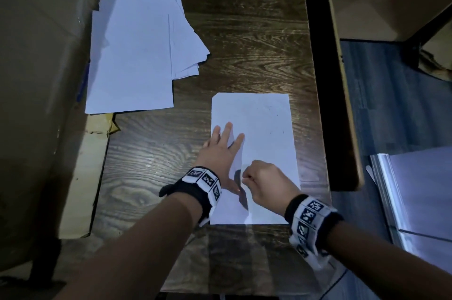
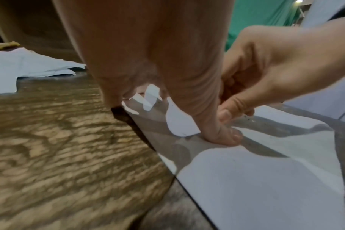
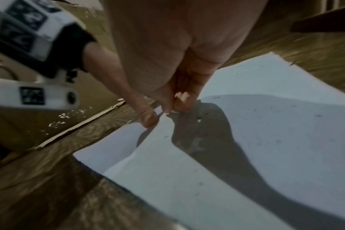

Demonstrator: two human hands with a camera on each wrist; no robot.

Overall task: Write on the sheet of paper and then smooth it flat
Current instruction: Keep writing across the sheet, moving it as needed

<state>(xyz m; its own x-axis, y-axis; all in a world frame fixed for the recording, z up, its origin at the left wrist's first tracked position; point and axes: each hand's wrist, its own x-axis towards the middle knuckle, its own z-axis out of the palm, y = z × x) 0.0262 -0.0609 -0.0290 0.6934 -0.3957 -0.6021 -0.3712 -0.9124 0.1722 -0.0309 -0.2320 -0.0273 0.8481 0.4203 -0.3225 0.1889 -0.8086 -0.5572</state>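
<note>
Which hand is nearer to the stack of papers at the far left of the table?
Left. The left hand lies flat on the single sheet's left edge, toward the stack of papers; the right hand is farther right.

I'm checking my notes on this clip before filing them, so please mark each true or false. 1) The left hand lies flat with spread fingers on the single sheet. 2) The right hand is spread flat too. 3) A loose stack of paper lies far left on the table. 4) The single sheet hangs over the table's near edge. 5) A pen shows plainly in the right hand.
1) True: the left hand presses the single sheet near its left edge.
2) False: the right hand has curled fingers.
3) True: the stack of paper lies there on the table.
4) False: it lies wholly on the table.
5) False: no pen shows.
</note>
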